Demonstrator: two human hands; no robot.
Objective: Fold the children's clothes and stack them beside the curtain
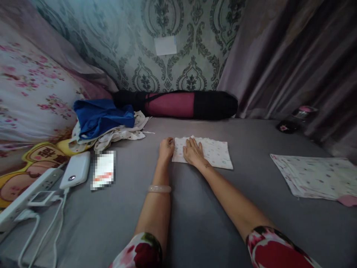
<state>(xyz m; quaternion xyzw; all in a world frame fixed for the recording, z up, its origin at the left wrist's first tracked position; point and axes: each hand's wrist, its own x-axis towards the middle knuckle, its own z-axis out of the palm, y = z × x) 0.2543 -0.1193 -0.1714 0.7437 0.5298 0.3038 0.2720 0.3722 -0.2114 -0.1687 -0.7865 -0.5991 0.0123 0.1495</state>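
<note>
A small white patterned cloth (214, 153), folded into a rectangle, lies flat on the grey bed sheet (195, 208). My right hand (193, 152) rests on its left part with fingers stretched flat, so it is open. My left hand (166, 147) is at the cloth's left edge with fingers curled in, pinching or pressing that edge. A pale bangle (159, 188) sits on my left wrist.
A second folded patterned cloth (315, 175) lies at the right. A pile of blue and white clothes (106, 124) sits at the back left. A power bank (76, 169), a power strip with cables (30, 190), and a dark bolster (178, 104) by the wall are also here.
</note>
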